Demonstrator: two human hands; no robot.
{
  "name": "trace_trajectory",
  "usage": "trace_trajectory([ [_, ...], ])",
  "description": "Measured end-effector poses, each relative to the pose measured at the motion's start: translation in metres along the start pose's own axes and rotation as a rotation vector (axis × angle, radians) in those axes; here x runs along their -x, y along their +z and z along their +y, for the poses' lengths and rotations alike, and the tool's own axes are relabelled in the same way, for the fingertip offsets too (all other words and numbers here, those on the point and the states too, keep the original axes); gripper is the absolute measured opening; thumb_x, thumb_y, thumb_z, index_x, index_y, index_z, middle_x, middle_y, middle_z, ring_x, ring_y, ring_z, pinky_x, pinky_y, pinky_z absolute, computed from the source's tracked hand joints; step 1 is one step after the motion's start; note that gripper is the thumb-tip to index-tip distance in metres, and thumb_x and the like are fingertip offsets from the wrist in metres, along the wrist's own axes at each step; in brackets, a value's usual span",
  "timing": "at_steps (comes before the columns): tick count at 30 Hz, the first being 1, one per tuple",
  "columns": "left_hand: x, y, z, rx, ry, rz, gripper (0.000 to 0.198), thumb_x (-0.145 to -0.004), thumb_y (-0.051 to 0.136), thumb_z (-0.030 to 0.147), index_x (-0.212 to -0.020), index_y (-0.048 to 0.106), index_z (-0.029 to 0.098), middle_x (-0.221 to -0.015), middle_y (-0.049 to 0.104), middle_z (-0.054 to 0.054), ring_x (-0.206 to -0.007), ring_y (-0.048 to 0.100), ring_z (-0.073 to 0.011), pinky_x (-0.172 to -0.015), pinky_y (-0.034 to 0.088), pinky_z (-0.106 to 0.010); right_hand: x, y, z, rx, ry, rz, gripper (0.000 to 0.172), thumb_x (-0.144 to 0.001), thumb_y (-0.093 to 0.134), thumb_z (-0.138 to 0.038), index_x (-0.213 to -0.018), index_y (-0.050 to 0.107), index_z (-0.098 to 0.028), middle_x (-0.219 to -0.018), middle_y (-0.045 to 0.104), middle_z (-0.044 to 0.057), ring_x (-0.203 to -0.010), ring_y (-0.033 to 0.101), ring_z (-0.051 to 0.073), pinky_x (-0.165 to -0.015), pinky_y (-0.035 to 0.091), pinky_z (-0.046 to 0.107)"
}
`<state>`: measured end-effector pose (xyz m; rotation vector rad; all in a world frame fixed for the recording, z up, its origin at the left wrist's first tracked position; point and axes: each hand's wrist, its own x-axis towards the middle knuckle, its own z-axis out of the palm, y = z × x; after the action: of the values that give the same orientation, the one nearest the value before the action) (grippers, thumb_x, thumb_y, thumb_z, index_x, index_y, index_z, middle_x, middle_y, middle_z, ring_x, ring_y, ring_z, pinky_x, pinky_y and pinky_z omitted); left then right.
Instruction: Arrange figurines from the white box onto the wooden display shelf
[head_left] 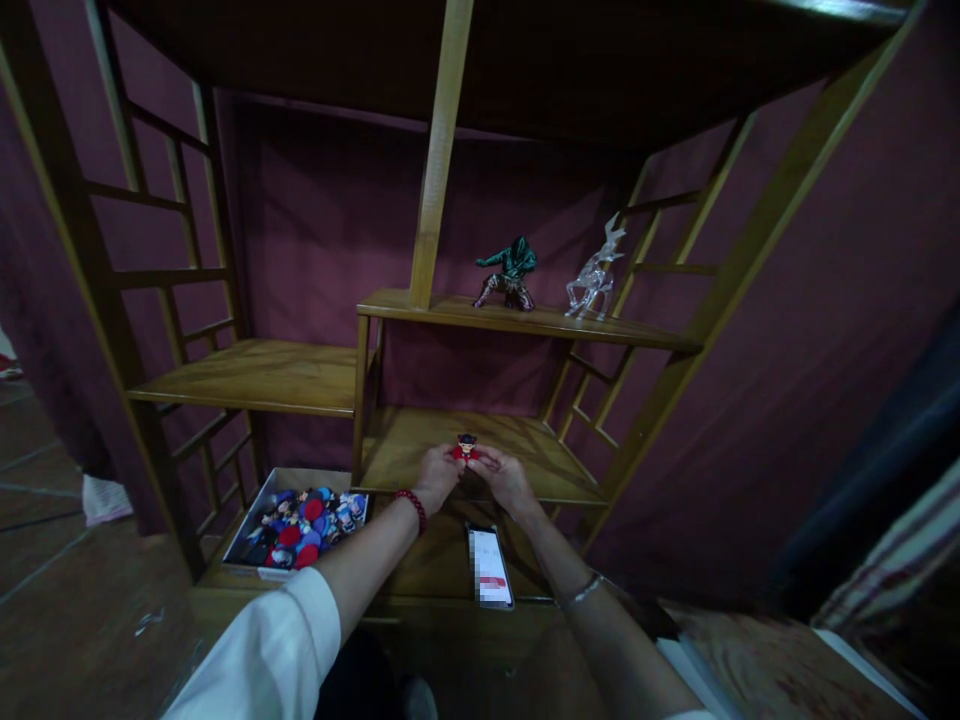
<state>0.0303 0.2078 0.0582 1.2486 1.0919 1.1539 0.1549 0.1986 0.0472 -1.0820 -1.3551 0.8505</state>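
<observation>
A small red figurine (466, 449) stands at the front edge of the low wooden shelf (540, 460). Both hands meet around it: my left hand (437, 474), with a red bead bracelet on the wrist, grips it from the left, and my right hand (506, 479), with a thin metal bracelet, grips it from the right. The fingers of both are curled on the figurine's base, which they hide.
A box (259, 510) of several small figurines sits at lower left. A lit phone (490, 567) lies on the bottom board. On the upper shelf (517, 320) stand a green crouching figure (508, 272) and a clear deer (596, 275). Wooden posts and lattice sides frame the shelving.
</observation>
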Motion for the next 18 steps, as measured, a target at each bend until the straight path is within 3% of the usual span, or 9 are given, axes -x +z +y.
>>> trace_trajectory([
  [8,-0.0104,-0.0004,-0.0091,-0.314,0.126,0.035,0.015,-0.067,0.056,0.014,-0.08,0.063,0.015,-0.058,0.055,0.002,-0.054,0.048,-0.0072,-0.052,0.036,-0.017,-0.0017,-0.0041,0.0045,0.006,-0.003,-0.024,0.029,-0.059,0.067,-0.028,-0.087,0.063,-0.021,-0.085,0.07,0.002,-0.077,0.065,0.019,-0.079,0.05,0.033],
  [18,-0.0072,-0.0006,-0.0035,-0.439,0.179,0.043,0.014,-0.07,0.053,0.016,-0.081,0.062,0.015,-0.061,0.055,0.001,-0.055,0.047,-0.0079,-0.052,0.034,-0.017,-0.0047,-0.0075,0.0046,0.091,0.025,-0.007,0.033,-0.06,0.067,-0.029,-0.091,0.062,-0.021,-0.085,0.07,0.002,-0.078,0.065,0.019,-0.078,0.05,0.032],
])
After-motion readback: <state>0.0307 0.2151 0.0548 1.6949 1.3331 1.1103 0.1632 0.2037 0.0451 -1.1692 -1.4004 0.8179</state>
